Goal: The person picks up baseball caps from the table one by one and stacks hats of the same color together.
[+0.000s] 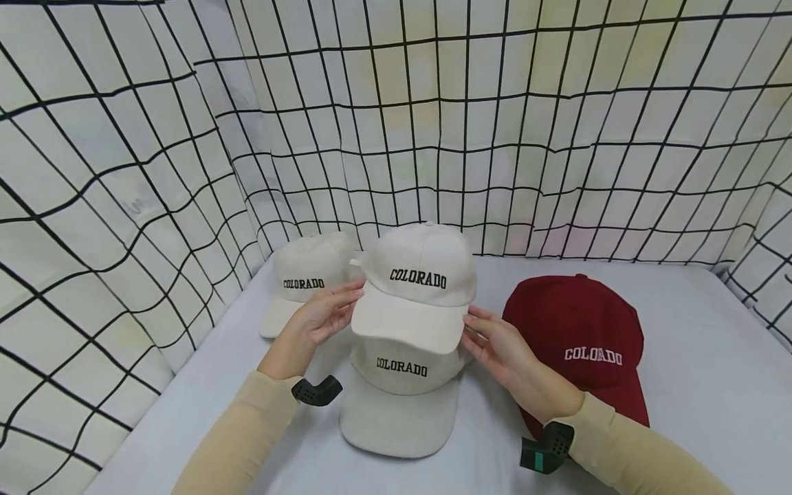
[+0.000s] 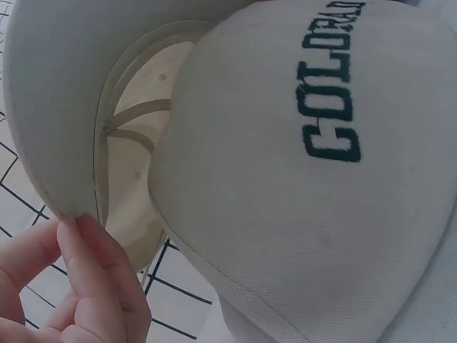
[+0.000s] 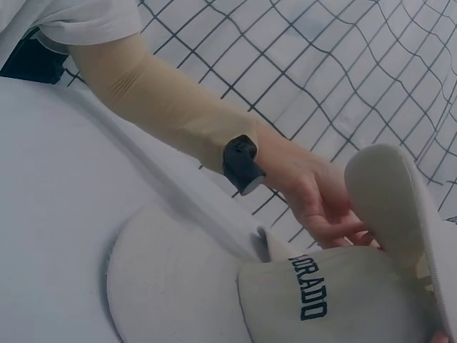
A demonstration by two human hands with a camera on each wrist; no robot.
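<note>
Both hands hold a white baseball cap (image 1: 423, 251) with dark COLORADO lettering, its brim toward me. My left hand (image 1: 324, 313) pinches the brim's left edge between thumb and fingers; the left wrist view shows this grip and the cap's inside. My right hand (image 1: 498, 347) grips the brim's right edge. Below the held cap, a second off-white COLORADO cap (image 1: 399, 423) lies on the white surface, its crown partly covered by the upper brim. In the right wrist view, the lower cap (image 3: 171, 279) shows beside the raised brim (image 3: 385, 193), and the right hand is barely visible.
Another off-white COLORADO cap (image 1: 312, 258) sits at the back left, partly behind my left hand. A dark red COLORADO cap (image 1: 569, 316) lies to the right, partly behind my right forearm. Black netting (image 1: 464, 144) over pale walls borders the white surface (image 1: 711, 357).
</note>
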